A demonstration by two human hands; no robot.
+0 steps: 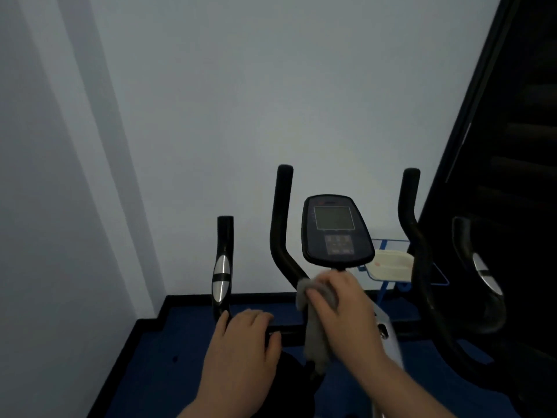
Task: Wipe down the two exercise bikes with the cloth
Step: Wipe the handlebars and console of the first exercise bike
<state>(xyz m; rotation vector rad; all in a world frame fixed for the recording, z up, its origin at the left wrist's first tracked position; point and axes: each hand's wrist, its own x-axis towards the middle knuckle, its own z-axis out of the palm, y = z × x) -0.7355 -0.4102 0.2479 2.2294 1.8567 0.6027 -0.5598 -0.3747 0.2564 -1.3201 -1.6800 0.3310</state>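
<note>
**Cloth on the Bar Below the Console**

We are looking down at one exercise bike (331, 297) standing in a corner, and we are taking its console (337, 230) as our landmark. The console is sitting upright on its stem, its grey screen facing us, with a keypad under the screen.

Just below the console, our right hand (340, 303) is gripping a grey cloth (315, 336), fingers curled over it and pressing it against the black bar where the left upright handlebar (281, 224) is bending in toward the stem. The loose end of the cloth is hanging down under the hand, in front of the silver frame.

Below and to the left of the console, our left hand (244, 342) is resting on the low black crossbar, fingers curled over it and thumb out to the side. Just above that thumb, the side grip with a silver sensor plate (222, 273) is rising.

To the right of the console, the second upright handlebar (410, 212) is curving up, and farther right another grip with a silver plate (485, 274) is showing against a dark panel. Behind the console, low and to its right, a white tray (388, 265) is lying on a blue wire rack (388, 247). Blue floor (168, 357) is spreading under the bike, and the pale wall (241, 101) is filling the view above the console.
</note>
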